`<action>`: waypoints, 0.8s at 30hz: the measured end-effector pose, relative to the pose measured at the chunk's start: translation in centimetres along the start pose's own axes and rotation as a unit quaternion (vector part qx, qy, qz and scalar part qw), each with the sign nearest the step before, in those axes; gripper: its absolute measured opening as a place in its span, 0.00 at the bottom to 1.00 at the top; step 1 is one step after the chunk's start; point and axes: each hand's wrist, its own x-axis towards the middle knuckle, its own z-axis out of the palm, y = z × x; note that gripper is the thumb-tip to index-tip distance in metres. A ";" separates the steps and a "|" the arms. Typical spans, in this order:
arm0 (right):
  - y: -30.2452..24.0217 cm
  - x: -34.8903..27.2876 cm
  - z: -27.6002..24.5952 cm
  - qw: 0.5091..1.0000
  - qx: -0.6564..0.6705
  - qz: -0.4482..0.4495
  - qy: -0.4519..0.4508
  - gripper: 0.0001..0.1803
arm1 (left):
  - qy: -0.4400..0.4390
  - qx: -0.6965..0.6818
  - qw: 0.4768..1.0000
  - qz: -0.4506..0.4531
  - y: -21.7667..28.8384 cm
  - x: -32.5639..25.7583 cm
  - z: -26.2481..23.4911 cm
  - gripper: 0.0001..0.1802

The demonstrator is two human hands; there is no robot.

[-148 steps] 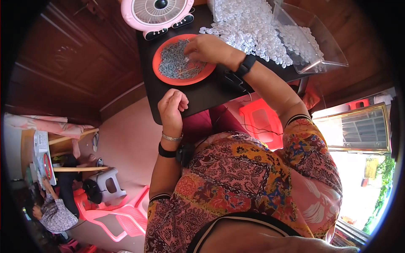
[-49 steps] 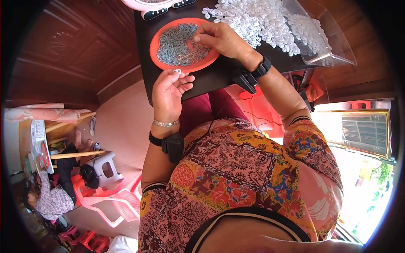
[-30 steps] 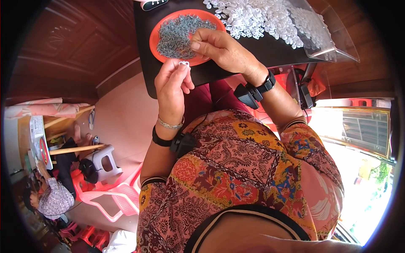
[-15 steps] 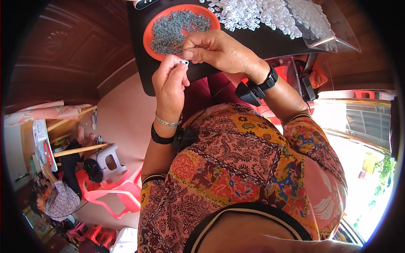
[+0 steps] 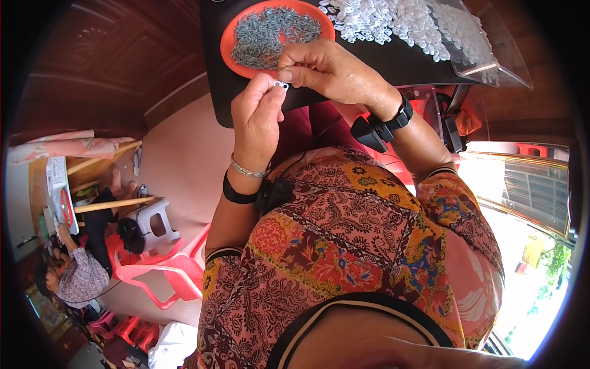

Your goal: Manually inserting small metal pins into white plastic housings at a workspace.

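My left hand (image 5: 257, 117) pinches a small white plastic piece with holes (image 5: 281, 85) between thumb and forefinger. Close against it, my right hand (image 5: 335, 71) is closed in a pinch at the piece's upper edge. Whatever lies between the right fingertips is hidden or too small to make out. Both hands are held over the near edge of a black table (image 5: 362, 64). Just beyond them stands an orange plastic bowl (image 5: 228, 52) filled with small grey metal screws (image 5: 261, 37). To its right spreads a pile of similar white plastic pieces (image 5: 393, 24).
A clear plastic tray (image 5: 491, 64) tips onto the pile's right end. At left are a red plastic chair (image 5: 163, 270), a grey stool (image 5: 157, 224) and another person (image 5: 86, 277) by a wooden table. Dark wood panelling (image 5: 117, 55) borders the far left.
The whole view has shifted slightly, so the table and bowl appear farther right. Both hands stay together in nearly the same pinch around the white piece.
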 end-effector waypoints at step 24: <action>11.4 5.1 -14.0 0.884 -0.462 0.042 0.060 0.13 | 0.051 -0.111 0.992 -0.045 -0.2 -0.9 -2.2 0.08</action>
